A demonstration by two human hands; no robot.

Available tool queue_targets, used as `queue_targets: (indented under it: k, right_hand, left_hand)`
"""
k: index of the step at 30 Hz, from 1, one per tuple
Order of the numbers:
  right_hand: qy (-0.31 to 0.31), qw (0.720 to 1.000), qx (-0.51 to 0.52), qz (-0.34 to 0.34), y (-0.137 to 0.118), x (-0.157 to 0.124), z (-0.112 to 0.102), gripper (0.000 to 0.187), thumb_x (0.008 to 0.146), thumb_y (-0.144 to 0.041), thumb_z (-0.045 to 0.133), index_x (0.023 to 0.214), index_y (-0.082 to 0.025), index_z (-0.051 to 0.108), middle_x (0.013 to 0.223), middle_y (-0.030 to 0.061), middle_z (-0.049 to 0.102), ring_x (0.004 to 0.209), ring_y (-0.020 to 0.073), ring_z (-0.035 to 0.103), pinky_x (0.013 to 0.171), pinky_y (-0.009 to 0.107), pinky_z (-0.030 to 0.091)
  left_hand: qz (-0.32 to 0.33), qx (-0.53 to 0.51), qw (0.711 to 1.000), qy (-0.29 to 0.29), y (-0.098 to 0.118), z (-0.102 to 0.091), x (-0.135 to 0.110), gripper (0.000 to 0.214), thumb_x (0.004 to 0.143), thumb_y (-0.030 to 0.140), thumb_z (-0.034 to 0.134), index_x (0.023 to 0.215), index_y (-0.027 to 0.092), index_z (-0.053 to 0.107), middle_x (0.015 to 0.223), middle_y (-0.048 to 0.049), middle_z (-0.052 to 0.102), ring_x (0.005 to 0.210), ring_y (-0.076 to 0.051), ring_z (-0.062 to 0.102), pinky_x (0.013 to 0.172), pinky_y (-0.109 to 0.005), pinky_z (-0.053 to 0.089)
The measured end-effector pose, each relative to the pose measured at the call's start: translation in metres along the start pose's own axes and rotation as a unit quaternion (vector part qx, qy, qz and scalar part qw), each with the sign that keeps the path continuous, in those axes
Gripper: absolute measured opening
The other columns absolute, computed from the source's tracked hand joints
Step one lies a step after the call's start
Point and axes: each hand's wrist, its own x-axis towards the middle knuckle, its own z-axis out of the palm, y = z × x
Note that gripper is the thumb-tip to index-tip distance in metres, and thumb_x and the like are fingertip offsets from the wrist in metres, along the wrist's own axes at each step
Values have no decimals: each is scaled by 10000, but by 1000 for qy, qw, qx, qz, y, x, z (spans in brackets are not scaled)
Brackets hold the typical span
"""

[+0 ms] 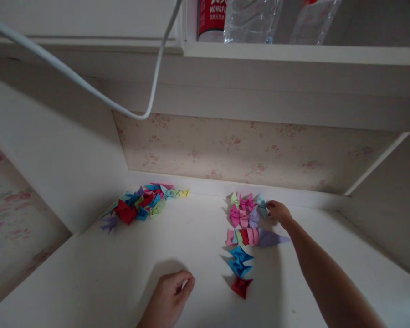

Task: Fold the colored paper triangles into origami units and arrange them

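My right hand [279, 212] reaches to the far side of the white desk [89, 273] and pinches a light blue folded paper piece [262, 206] at the top right of a laid-out column of folded paper pieces [243, 228]. That column runs from green and pink pieces at the back, through a purple cone [271, 238], to blue pieces [239, 262] and a red piece [241, 287] nearest me. My left hand [172, 294] rests on the desk near the front with its fingers curled in; nothing shows in it. A mixed pile of coloured folded pieces [141, 206] lies at the back left.
The desk sits in a recess with white side walls and a floral back panel [246, 150]. A shelf above holds a red-labelled bottle [211, 18] and clear plastic bottles [251, 20]. A white cable [89, 89] hangs across the upper left.
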Motion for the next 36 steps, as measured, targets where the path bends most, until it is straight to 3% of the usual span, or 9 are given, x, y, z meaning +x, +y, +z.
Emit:
queue_targets:
  k: [3, 8, 12, 15, 21, 27, 32, 36]
  right_hand:
    - [-57, 998, -30, 10, 4, 4, 9, 196, 866, -316, 592, 779, -154, 660, 684, 24, 657, 676, 158, 628, 673, 299, 468]
    - [-97, 994, -43, 23, 12, 11, 15, 226, 908, -358, 551, 929, -147, 629, 883, 23, 652, 745, 137, 617, 705, 315, 508]
    - [-94, 994, -27, 50, 16, 12, 13, 251, 917, -358, 540, 1047, -154, 606, 947, 35, 648, 766, 140, 623, 704, 321, 522]
    - [-83, 994, 3, 71, 15, 7, 8, 246, 911, -299, 531, 1099, -155, 599, 876, 38, 673, 657, 131, 625, 645, 296, 514]
    - [-61, 989, 94, 95, 9, -28, -14, 351, 822, -221, 479, 1120, -86, 606, 747, 112, 703, 480, 161, 609, 510, 285, 473]
    - [-40, 985, 148, 76, 0, -98, -45, 365, 796, -375, 525, 1053, -137, 624, 819, 101, 693, 589, 174, 639, 536, 273, 480]
    - [-30, 968, 237, 74, -33, -197, -52, 404, 785, -518, 567, 944, -158, 660, 710, 42, 649, 517, 143, 542, 506, 270, 418]
    - [-44, 921, 380, 67, -66, -282, -42, 400, 804, -547, 572, 737, -159, 643, 532, -31, 488, 495, 107, 424, 498, 236, 344]
  left_hand:
    - [-1, 0, 1000, 0, -1, 0, 0, 390, 885, 453, 462, 671, 158, 601, 577, 33, 388, 551, -107, 351, 515, -223, 250]
    - [-9, 0, 1000, 0, -4, 1, 1, 397, 891, 461, 442, 709, 152, 613, 589, 35, 393, 565, -107, 368, 528, -219, 261]
    - [-6, 2, 1000, 4, -4, 1, 1, 389, 891, 448, 445, 689, 155, 601, 582, 40, 384, 563, -106, 371, 526, -219, 257]
    - [-1, 1, 1000, 15, -2, 1, -1, 369, 887, 428, 457, 684, 158, 605, 577, 39, 393, 562, -108, 380, 526, -217, 266]
    - [16, 9, 999, 29, 1, -1, -4, 335, 892, 373, 458, 701, 162, 635, 570, 34, 458, 555, -103, 410, 528, -216, 270]
    - [32, 29, 999, 30, 5, -2, -8, 315, 889, 339, 457, 718, 171, 661, 591, 14, 559, 570, -114, 476, 539, -219, 297]
    - [73, 68, 995, 13, 7, 0, -15, 287, 888, 301, 453, 748, 191, 678, 655, -2, 637, 610, -122, 546, 565, -209, 340]
    - [99, 120, 988, 13, 9, 0, -21, 280, 890, 270, 446, 742, 203, 674, 642, 5, 646, 597, -116, 556, 560, -212, 333]
